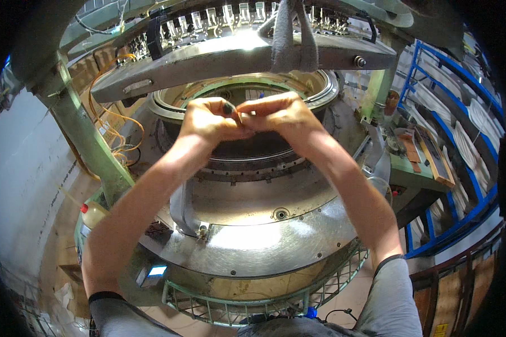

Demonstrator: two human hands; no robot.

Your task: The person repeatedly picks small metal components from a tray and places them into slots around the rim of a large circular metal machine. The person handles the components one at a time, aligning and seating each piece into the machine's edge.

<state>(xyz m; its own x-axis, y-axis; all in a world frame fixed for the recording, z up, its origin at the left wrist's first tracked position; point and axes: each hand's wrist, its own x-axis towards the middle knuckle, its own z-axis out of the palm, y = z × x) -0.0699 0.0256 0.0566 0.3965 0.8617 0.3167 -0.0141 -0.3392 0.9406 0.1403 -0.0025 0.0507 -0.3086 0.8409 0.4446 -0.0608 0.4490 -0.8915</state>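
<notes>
Both of my arms reach forward over a large round knitting machine [253, 224], and my hands meet above its ring-shaped cylinder [168, 109]. My left hand [211, 119] is closed, with a small dark, narrow piece [229, 108] between thumb and fingers; its exact kind is too small to make out. Touching or nearly touching it, my right hand [287, 117] has its thumb and fingertips pinched together. What those fingertips hold, if anything, cannot be made out. Behind the hands runs a curved metal beam [208, 59], with a grey cloth strip [294, 48] hanging over it.
A green post [84, 123] stands at left beside tangled orange tubing [118, 132]. A red-capped bottle [94, 214] and a small lit screen [157, 271] are near my left arm. At right are a green side table [413, 171] and a blue rack [455, 194] holding white material.
</notes>
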